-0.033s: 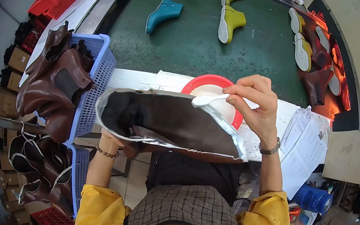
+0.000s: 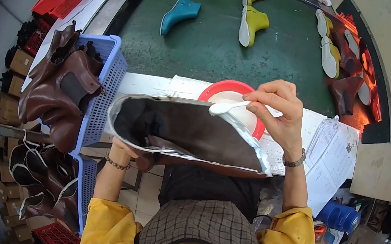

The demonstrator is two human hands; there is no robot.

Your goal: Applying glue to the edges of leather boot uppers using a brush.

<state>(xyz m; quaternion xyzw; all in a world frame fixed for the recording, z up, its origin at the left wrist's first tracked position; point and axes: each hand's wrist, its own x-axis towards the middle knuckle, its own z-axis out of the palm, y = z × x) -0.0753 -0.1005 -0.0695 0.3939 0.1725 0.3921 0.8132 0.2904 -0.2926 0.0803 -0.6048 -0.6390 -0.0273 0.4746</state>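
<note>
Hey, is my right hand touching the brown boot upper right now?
Apart. In the head view, the red-rimmed bowl shows in the gap between your right hand and the pale edge of the boot upper.

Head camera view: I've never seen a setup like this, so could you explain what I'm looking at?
There's no robot here, just a person working bare-handed. The camera sits on their head, looking down; its fisheye lens bends straight edges.

The left hand, mostly hidden, holds a brown boot upper, opening up. The right hand pinches a small white tool, its tip at the boot's edge. Beyond is a red bowl.

On the green surface lie a teal shoe and yellow-green shoes. Brown boots fill a blue basket at left.
</note>
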